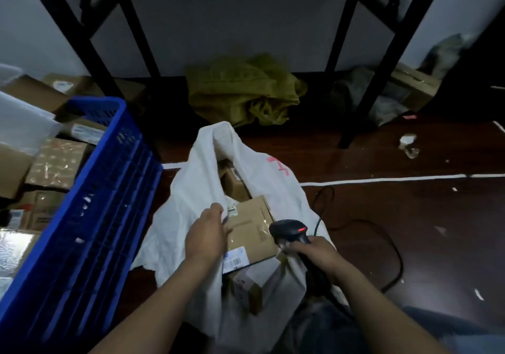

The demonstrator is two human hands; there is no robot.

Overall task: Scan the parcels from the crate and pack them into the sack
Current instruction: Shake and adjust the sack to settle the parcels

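Floor: a dark reddish-brown floor [410, 217] is carrying everything.
Sack: a white sack [188, 217] is slumping open at its middle.
Crate: a blue crate [103, 203] is standing just left of the sack.
Cloth: a crumpled olive cloth [246, 91] is lying behind the sack.
Line: a white line [382, 179] is running rightward from the sack.
Cable: a black cable [393, 247] is looping right of the sack.

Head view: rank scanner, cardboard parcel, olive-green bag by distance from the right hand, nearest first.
1. scanner, gripped in the right hand itself.
2. cardboard parcel, just left of it, in the white sack.
3. olive-green bag, far back, beyond the sack.
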